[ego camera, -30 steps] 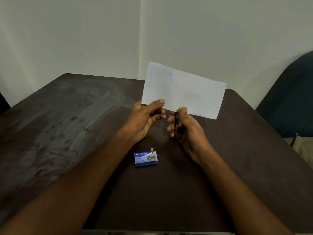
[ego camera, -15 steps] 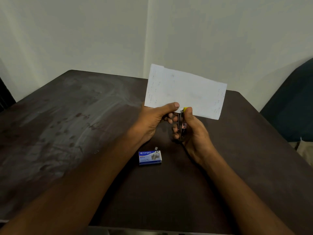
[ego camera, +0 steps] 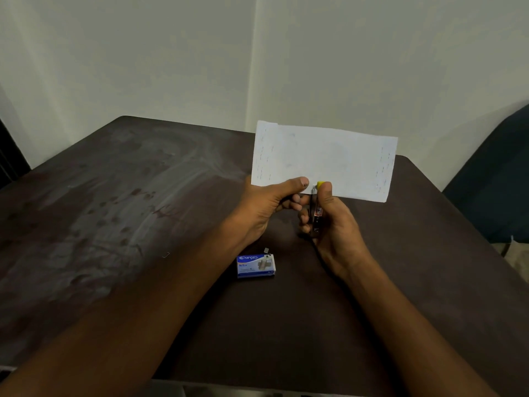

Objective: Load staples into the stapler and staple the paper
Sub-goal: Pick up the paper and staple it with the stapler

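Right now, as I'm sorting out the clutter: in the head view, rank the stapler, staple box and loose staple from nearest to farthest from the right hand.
1. Stapler: gripped in the right hand.
2. Staple box: on the table, near its left.
3. Loose staple: farther left.

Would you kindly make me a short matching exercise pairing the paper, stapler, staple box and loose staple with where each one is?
Things:
1. paper
2. stapler
3. staple box
4. loose staple

Places:
A. lying on the table, between the forearms
B. gripped upright in the right hand
C. alone on the table, left of the left forearm
D. pinched at its lower edge by the left hand

Pairs: 1-D, 2-B, 3-A, 4-C
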